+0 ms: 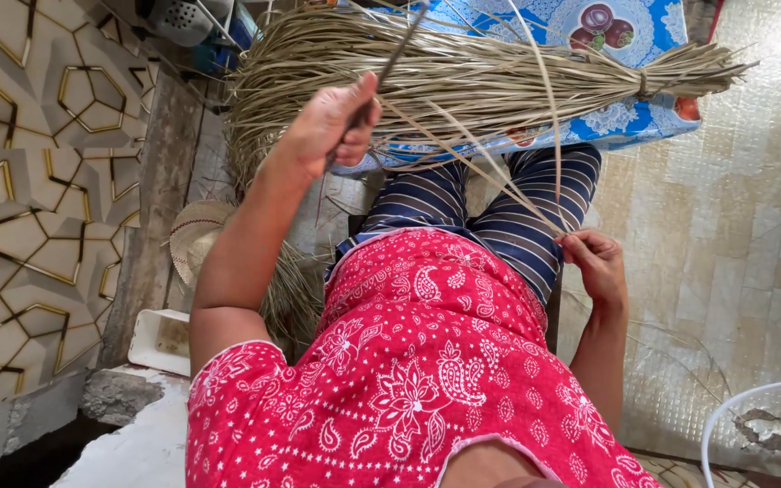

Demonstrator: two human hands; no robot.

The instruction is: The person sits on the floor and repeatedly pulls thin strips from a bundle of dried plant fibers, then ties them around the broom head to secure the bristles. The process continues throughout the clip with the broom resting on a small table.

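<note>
The left hand [332,122] grips a thin dark tool [390,63] over the straw bundle [463,77]; the right hand [594,262] below pinches loose strands [499,172]. Pulled hard, the brittle strands could snap or slip free.

I see my short-sleeved red top [409,380], printed all over with white paisley and flowers. Below it I wear dark blue trousers [490,217] with thin pale stripes. Both forearms are bare.

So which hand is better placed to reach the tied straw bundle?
Probably the left hand: it is raised right at the bundle, though gripping a thin dark strip. The right hand sits low by the knee, pinching loose strands.
</note>
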